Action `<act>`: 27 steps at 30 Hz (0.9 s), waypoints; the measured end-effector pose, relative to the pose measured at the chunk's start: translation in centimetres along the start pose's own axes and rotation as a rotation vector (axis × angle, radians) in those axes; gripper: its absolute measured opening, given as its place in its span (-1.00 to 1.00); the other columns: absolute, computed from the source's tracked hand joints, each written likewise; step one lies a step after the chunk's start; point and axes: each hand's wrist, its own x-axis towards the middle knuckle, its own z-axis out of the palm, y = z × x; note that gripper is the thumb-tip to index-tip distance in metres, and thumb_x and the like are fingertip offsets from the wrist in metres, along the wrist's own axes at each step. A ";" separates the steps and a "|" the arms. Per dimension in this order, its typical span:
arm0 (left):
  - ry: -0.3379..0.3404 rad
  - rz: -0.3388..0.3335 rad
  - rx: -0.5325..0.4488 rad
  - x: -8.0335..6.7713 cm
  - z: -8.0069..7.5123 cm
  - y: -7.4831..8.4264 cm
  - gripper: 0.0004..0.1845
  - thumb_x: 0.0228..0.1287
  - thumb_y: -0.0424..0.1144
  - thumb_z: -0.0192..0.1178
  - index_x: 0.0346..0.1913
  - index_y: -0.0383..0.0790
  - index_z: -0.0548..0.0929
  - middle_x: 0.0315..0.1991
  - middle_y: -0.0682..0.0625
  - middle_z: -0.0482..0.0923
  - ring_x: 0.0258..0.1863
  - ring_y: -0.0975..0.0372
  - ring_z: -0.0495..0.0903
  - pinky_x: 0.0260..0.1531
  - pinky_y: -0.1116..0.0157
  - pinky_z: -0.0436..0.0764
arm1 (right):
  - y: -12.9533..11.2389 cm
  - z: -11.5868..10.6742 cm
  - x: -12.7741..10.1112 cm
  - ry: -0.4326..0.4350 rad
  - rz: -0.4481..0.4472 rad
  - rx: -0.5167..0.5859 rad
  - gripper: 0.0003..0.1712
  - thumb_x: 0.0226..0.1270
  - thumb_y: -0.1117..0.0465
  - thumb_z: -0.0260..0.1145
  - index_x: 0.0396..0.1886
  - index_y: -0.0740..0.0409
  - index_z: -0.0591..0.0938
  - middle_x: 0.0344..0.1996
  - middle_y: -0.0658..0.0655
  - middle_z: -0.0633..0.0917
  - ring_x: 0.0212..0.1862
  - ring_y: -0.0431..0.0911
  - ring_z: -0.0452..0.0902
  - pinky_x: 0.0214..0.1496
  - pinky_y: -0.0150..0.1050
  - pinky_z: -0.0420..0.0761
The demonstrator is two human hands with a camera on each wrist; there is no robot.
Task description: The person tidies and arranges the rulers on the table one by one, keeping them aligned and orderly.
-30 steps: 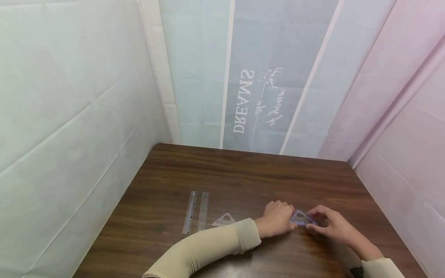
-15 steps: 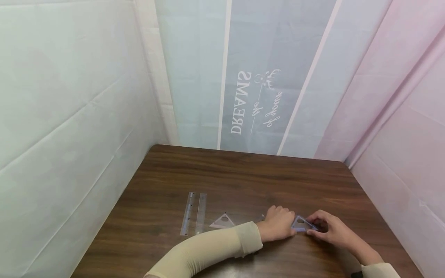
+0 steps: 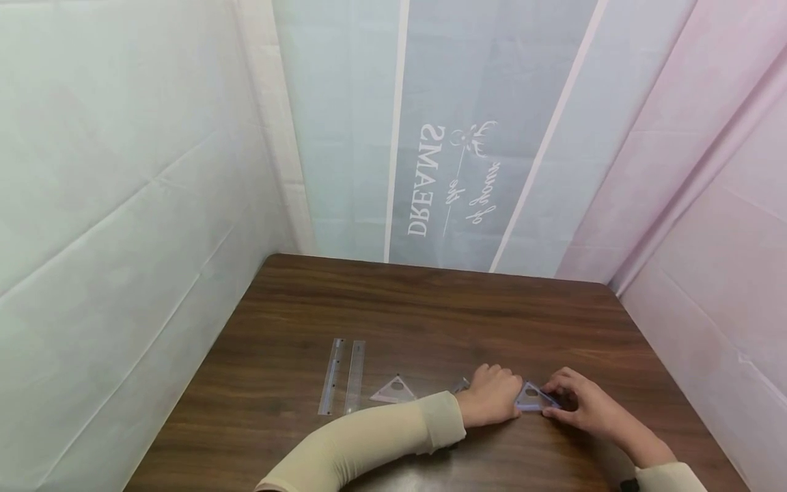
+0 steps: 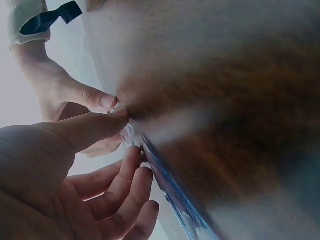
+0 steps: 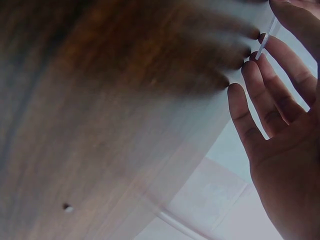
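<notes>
A clear set square [image 3: 531,396] with blue-tinted edges lies between my two hands on the right half of the table. Its left corner is pinched by my left hand [image 3: 492,396], thumb against forefinger in the left wrist view. On the opposite corner my right hand [image 3: 581,402] has thumb and fingertips; the right wrist view shows a clear edge [image 5: 265,45] of it between them. Another blue-edged piece [image 3: 462,385] is mostly hidden behind my left hand. A pinkish clear set square [image 3: 395,389] lies further left, partly behind my left sleeve.
Two clear rulers, a left one [image 3: 332,377] and a right one [image 3: 354,377], lie side by side on the brown wooden table [image 3: 430,307]. Hanging cloths surround the table; the back cloth [image 3: 455,171] bears mirrored lettering. A small dark-and-white speck [image 5: 68,207] shows in the right wrist view.
The head view has shifted slightly. More of the blue-edged piece behind my left hand shows now. Both hands keep their hold on the set square with little movement.
</notes>
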 end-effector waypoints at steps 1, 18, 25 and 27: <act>0.003 -0.001 0.001 0.0 0.0 0.0 -0.63 0.23 0.28 0.52 -0.32 0.16 0.64 -0.32 0.28 0.63 -0.32 0.39 0.52 -0.25 0.36 0.42 | 0.0 0.0 0.0 -0.002 0.002 0.002 -0.53 -0.01 0.28 0.79 -0.14 -0.05 0.73 -0.17 -0.11 0.60 -0.24 -0.26 0.50 -0.32 -0.32 0.52; 0.022 -0.008 0.002 -0.1 0.8 -0.1 -0.67 0.20 0.28 0.54 -0.25 0.18 0.71 -0.22 0.28 0.69 -0.22 0.39 0.57 -0.14 0.33 0.50 | -0.1 0.5 -0.1 0.011 -0.017 -0.035 -0.49 -0.06 0.29 0.80 -0.13 -0.04 0.73 -0.15 -0.09 0.64 -0.22 -0.25 0.52 -0.27 -0.33 0.56; 0.023 0.000 0.007 -0.3 0.8 -0.1 -0.66 0.20 0.29 0.53 -0.21 0.19 0.74 -0.19 0.29 0.71 -0.21 0.38 0.58 -0.12 0.33 0.50 | 0.0 0.4 -0.1 -0.020 0.024 -0.033 -0.51 0.01 0.24 0.79 -0.09 -0.02 0.72 -0.11 -0.07 0.65 -0.17 -0.27 0.54 -0.23 -0.30 0.63; 0.030 0.000 0.011 -0.3 0.8 -0.2 -0.67 0.20 0.29 0.53 -0.23 0.19 0.74 -0.20 0.29 0.71 -0.22 0.38 0.58 -0.14 0.34 0.49 | 0.0 0.4 -0.1 -0.022 0.031 -0.025 -0.51 0.02 0.25 0.78 -0.08 0.00 0.72 -0.11 -0.06 0.65 -0.17 -0.27 0.55 -0.22 -0.30 0.64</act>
